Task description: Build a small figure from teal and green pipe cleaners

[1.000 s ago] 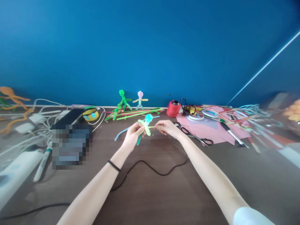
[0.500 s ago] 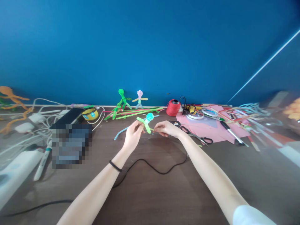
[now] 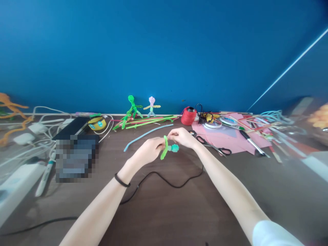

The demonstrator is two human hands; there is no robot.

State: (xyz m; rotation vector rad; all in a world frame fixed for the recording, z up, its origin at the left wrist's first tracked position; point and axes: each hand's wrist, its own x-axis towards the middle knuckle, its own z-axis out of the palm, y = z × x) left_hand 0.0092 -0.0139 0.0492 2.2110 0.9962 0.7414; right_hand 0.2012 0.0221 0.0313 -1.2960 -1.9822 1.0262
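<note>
A small pipe-cleaner figure [image 3: 173,148] with a turquoise head and light-green arms lies tipped sideways in the air, its head toward the right. My left hand [image 3: 151,149] is closed on its lower body, which the fingers hide. At the upper end of its light-green arm, the thumb and fingers of my right hand [image 3: 182,137] are pinched together. A blue pipe cleaner [image 3: 146,135] lies on the table just beyond my left hand.
Finished green [image 3: 132,108] and pink-headed [image 3: 151,106] figures lean by the wall, behind loose pipe cleaners. To the right are a red thread spool [image 3: 188,116], scissors [image 3: 217,147], pink paper [image 3: 235,145] and a craft knife [image 3: 252,143]. Left are cables and a dark phone-like slab [image 3: 77,159]. A black cord [image 3: 174,186] crosses in front.
The figure has turned from upright to sideways, head now to the right. My left hand has moved right and slightly down; my right hand's pinch has shifted up to the figure's arm end.
</note>
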